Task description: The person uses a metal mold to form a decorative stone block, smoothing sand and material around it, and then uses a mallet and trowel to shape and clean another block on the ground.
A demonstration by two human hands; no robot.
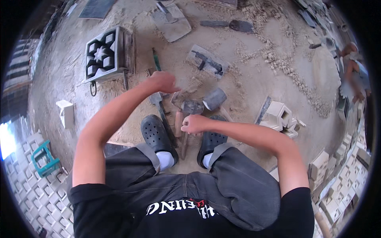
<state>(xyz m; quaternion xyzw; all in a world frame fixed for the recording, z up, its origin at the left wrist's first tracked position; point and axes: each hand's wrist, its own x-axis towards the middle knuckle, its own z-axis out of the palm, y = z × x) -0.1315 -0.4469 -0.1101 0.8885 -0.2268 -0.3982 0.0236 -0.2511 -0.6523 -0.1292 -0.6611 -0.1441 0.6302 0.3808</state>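
My left hand (162, 82) hovers above the sandy floor, its fingers blurred and partly turned out of sight. Close by lie a green-handled tool (156, 59) and a dark flat-bladed tool (160, 109). My right hand (193, 124) is closed, thumb and fingers drawn together; whatever they hold is hidden. It sits beside a trowel's wooden handle (179, 123) and over the shaft of a mallet with a dark head (193, 107). A grey cylinder-shaped head (214, 99), probably of another mallet, lies just beyond, to the right.
A metal mould with a star pattern (101, 54) stands at far left. Floats (207, 61), a square trowel (171, 22) and a scraper (226, 25) lie beyond. Pale hollow blocks (279, 115) are at right, a green stool (44, 158) at left. Another person (355, 75) is at far right.
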